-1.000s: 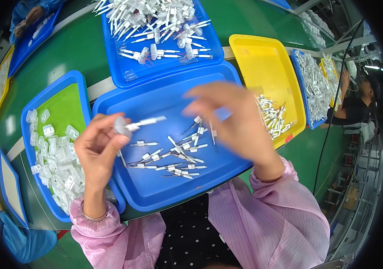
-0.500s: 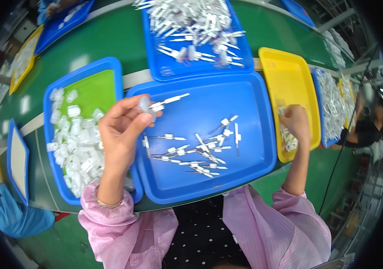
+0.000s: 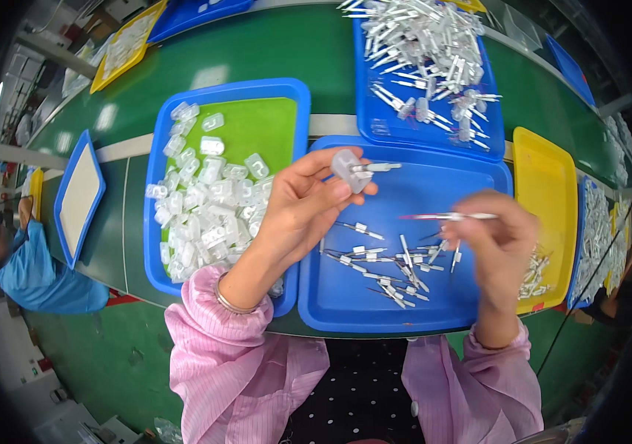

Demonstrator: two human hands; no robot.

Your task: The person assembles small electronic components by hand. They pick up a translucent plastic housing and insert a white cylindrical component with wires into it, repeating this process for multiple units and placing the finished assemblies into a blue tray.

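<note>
My left hand (image 3: 294,207) pinches a clear plastic housing (image 3: 347,170) with a white wired piece (image 3: 377,168) sticking out of its right side. Facing it, my right hand (image 3: 505,240), partly blurred, grips a thin white lead (image 3: 445,217) with a reddish end pointing left. A gap separates the two held parts. Both hands are over the middle blue tray (image 3: 449,303), where several white connector pieces (image 3: 408,266) with thin leads lie scattered.
Left stands a blue tray (image 3: 150,222) with a green base and loose clear housings (image 3: 216,196). Behind, another blue tray (image 3: 434,142) holds piled assemblies (image 3: 427,44). A yellow tray (image 3: 549,177) at right contains small white parts (image 3: 533,275). A person in blue (image 3: 46,270) sits far left.
My right hand has left the yellow tray and come over the middle tray with a thin lead in it. My left hand keeps the housing. The whole view has shifted toward the left.
</note>
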